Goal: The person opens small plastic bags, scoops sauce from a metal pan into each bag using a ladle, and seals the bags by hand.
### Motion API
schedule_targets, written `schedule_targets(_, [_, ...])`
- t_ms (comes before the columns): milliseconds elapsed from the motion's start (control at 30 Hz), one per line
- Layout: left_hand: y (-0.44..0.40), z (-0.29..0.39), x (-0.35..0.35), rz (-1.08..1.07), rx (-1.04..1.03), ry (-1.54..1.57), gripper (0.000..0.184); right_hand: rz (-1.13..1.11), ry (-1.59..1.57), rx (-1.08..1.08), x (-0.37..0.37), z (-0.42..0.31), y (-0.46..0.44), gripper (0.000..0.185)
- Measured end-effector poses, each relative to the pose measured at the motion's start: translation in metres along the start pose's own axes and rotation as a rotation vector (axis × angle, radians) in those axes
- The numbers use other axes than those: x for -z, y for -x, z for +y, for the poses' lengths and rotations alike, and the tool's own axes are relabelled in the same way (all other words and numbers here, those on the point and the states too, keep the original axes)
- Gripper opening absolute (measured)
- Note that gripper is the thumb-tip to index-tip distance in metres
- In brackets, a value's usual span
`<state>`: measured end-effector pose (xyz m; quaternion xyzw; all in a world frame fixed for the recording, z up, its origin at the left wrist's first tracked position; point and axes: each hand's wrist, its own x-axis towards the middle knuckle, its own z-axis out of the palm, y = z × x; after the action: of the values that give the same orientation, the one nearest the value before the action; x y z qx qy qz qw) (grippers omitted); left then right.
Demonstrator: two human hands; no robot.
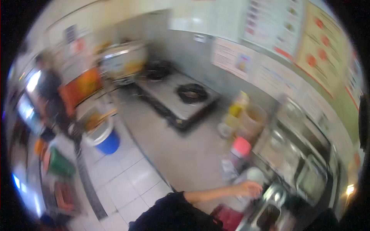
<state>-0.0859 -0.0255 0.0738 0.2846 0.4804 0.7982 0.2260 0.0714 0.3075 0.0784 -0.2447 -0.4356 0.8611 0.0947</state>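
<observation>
My left hand (249, 188) reaches to the right from a black sleeve (173, 213), over the near end of the counter. Its fingers look bent, but blur hides whether they hold anything. Right behind it is a pale round container or lid (255, 175); I cannot tell whether they touch. A jar with a pink lid (241, 146) stands a little farther back. To the right of the hand are metal pans (268, 215) set in a dark unit. A dark red item (228, 216) lies below the forearm. My right hand is not visible.
A two-burner stove (177, 96) sits on the steel counter (162, 142), with a large pot (124, 59) beyond it. Bottles (236, 109) and a tub line the wall. On the tiled floor stand a blue bucket (108, 143) and green bin (61, 163). Another person (52, 92) stands at left.
</observation>
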Motion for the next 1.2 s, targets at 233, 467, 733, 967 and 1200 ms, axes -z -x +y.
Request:
schedule_targets(233, [0.007,0.032,-0.011,0.013,0.079,-0.274,0.040,0.340,1.072,0.602,0.069,0.038,-0.026,0.013])
schedule_targets(467, [-0.028,0.018,-0.035,-0.050,0.062,-0.297,0.042,0.489,1.166,0.505,0.027,0.006,0.013,0.014])
schedule_targets(733, [-0.077,-0.035,-0.071,-0.096,-0.002,-0.215,0.044,0.531,1.058,0.613,0.040,-0.025,0.029,0.012])
schedule_targets(967, [-0.106,-0.056,-0.105,-0.131,-0.026,-0.163,0.047,0.532,0.954,0.631,0.014,-0.081,0.056,0.013])
schedule_targets(1200, [-0.120,-0.071,-0.130,-0.097,-0.118,-0.338,0.038,0.528,0.940,0.743,-0.008,-0.126,0.079,0.014])
